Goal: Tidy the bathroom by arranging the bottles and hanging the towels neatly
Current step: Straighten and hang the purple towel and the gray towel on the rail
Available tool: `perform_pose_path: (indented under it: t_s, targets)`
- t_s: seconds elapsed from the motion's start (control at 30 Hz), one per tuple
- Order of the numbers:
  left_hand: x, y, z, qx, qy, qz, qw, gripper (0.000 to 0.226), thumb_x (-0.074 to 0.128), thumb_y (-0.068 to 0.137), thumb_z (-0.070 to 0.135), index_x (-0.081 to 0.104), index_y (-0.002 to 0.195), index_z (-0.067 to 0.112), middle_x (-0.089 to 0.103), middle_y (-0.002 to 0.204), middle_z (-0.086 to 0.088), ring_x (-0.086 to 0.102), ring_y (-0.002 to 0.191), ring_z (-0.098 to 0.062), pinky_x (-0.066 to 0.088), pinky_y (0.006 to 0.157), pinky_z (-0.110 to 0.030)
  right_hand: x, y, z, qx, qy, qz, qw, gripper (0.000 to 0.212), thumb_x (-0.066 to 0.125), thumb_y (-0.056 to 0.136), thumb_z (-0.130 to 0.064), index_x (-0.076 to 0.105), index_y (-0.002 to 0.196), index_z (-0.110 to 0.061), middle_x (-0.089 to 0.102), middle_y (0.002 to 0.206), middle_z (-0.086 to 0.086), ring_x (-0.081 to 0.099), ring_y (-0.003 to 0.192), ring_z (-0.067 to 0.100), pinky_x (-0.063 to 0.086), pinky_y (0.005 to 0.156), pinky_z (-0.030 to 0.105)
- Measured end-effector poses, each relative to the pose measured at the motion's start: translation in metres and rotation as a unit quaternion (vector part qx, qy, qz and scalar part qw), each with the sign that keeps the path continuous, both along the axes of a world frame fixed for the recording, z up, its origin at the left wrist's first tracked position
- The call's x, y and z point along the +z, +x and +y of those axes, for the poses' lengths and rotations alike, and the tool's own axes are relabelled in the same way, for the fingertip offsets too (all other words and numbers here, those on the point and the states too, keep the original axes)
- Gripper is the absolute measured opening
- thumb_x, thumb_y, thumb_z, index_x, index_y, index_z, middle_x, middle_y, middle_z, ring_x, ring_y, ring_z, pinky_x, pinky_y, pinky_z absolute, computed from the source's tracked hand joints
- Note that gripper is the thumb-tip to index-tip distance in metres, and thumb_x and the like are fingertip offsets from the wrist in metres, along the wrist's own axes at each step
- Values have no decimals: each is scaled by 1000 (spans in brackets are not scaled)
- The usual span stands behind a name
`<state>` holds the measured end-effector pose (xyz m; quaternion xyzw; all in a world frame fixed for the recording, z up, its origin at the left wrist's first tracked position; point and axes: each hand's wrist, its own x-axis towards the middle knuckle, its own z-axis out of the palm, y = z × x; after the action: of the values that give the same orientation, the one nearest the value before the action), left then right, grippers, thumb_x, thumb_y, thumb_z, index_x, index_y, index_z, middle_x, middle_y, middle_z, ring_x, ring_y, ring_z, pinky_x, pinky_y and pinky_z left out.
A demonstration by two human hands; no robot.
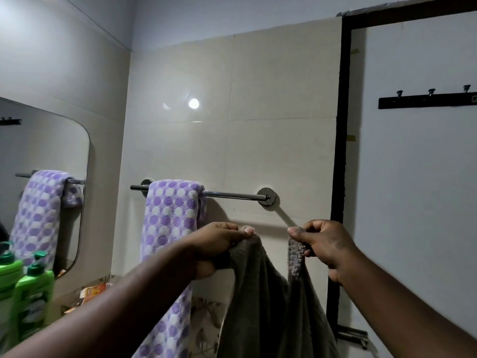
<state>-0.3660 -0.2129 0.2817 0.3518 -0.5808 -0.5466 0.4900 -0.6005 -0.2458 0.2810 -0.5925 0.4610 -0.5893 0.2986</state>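
Standing capped at lower left, beside the mirror: green bottles, contents not showing through the plastic. Hanging folded over the left end of the chrome towel rail: a purple-and-white dotted towel. Holding up a grey-brown towel just below the rail's bare right half, top edge sagging between the grips. Pinching one upper corner in the left hand, fingers curling round bunched cloth; gripping the other in the right hand, thumb pressing cloth against the forefinger.
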Motion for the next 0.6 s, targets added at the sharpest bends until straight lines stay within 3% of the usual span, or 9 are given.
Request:
perform_pose_path:
  t_s: [0.07,0.17,0.3,0.43,0.53,0.6]
  targets:
    - [-7,-15,-6,16,12,4,1000,17,62,99,11,70,106,-2,71,80,-10,68,62,-14,59,57,-27,2,13,6,16,-10,0,1000,26,87,76,-13,68,81,3,68,70,7,61,62,16,49,48,20]
    - [-16,-34,-12,24,16,3,1000,22,57,100,4,70,113,-8,73,99,-18,70,77,-19,59,65,-27,3,29,16,53,-21,20,998,17,84,79,-10,72,80,2,75,70,6,68,63,18,59,56,27]
    - [-23,-44,-17,46,5,-6,999,20,56,99,-3,71,107,-13,70,101,-27,69,87,-31,61,76,-34,-4,32,23,10,-58,159,986,6,82,79,-13,79,75,-14,78,72,3,75,73,21,63,75,39]
    - [-28,-47,-20,68,12,-20,997,20,60,98,-4,68,109,-18,70,91,-24,71,73,-25,62,71,-31,-7,28,29,-47,-82,235,967,6,85,76,-26,80,75,-23,76,68,-7,71,65,7,60,70,29]
    - [-28,-51,-19,82,17,-42,996,13,62,93,-7,72,98,-15,68,85,-24,68,75,-29,58,75,-34,-10,33,36,-80,-114,302,943,6,83,77,-34,80,75,-30,75,68,-14,68,65,-3,50,61,16]
    - [-28,-53,-18,94,24,-46,994,15,59,90,-12,74,90,-9,64,82,-23,64,74,-29,54,72,-35,-14,36,40,-86,-127,343,927,5,79,79,-34,81,82,-30,76,75,-13,68,70,-2,54,65,17]
